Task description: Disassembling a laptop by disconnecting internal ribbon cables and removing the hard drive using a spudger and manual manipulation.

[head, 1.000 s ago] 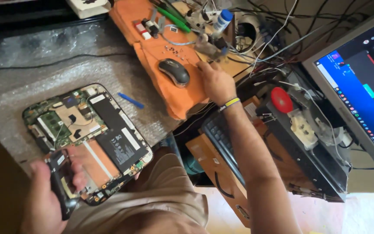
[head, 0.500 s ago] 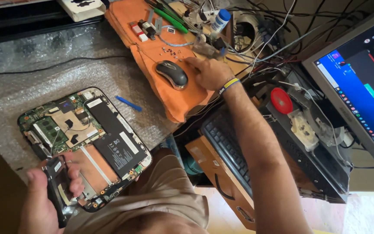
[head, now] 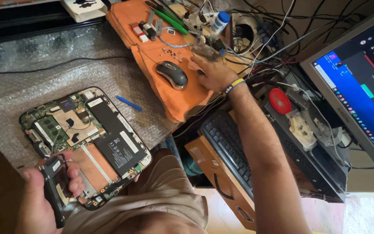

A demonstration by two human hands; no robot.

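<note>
Two hands | left (head: 37, 201) grips black module (head: 57, 190) | right (head: 213, 73) on orange cloth (head: 152, 56)

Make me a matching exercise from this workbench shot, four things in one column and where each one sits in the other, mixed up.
Things:
1. computer mouse
2. blue pry tool
3. small black part
4. red round cap

Places:
A. held in the left hand
B. on the bubble wrap beside the opened device
C. on the orange cloth near the right hand
D. on the black tray right of the forearm

Pairs: 1-C, 2-B, 3-A, 4-D
</note>
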